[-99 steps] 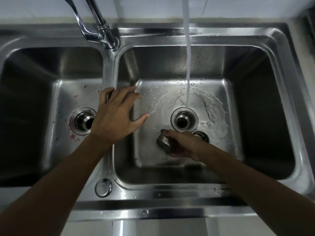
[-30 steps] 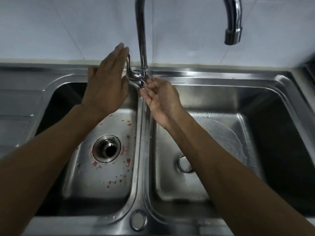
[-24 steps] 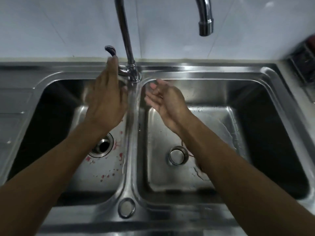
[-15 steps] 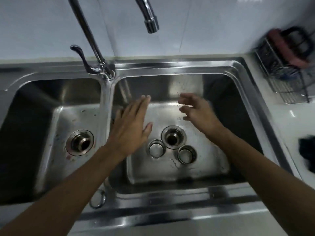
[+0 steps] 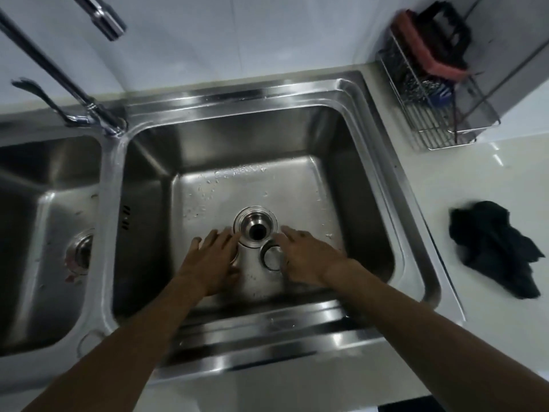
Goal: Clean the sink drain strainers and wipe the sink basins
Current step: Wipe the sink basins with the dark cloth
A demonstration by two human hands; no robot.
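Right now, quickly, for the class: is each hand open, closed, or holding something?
Left hand: open, fingers straight, no grip seen.
Right hand: open, fingers straight, beside a strainer, not holding it.

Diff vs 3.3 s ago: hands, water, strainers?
Water from the faucet has stopped. The right hand let go of what it held, and the left hand left the divider. Both rose to the faucet base, then came down into the right basin, open, either side of a loose strainer. Unchanged: drain uncovered, red specks in the left basin.
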